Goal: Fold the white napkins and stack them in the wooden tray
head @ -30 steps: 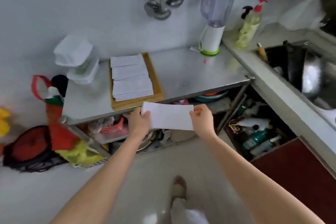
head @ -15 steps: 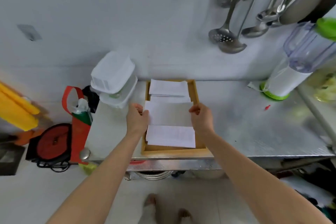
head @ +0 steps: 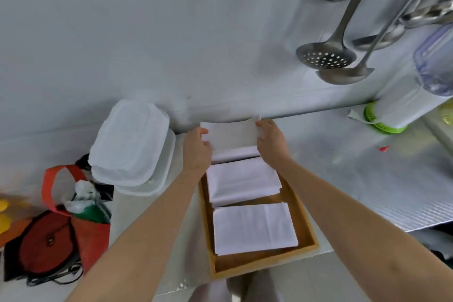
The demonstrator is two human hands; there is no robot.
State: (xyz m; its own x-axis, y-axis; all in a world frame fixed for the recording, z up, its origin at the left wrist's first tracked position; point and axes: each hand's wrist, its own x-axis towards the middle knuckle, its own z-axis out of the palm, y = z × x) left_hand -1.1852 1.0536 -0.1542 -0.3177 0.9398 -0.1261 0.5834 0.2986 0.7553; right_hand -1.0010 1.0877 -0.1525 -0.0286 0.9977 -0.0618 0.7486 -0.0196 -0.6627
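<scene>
While pinching folded napkin (head: 230, 133) over wooden tray (head: 304, 222): left grip (head: 197, 148), right grip (head: 270, 143).

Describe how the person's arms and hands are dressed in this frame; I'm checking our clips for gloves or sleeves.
Nothing is worn: the left hand and right hand are bare, with no gloves. Both forearms are uncovered from the wrists back to the frame edge, so no sleeve shows. No watch, bracelet or ring is visible. Fingernails are too blurred to judge.
</scene>
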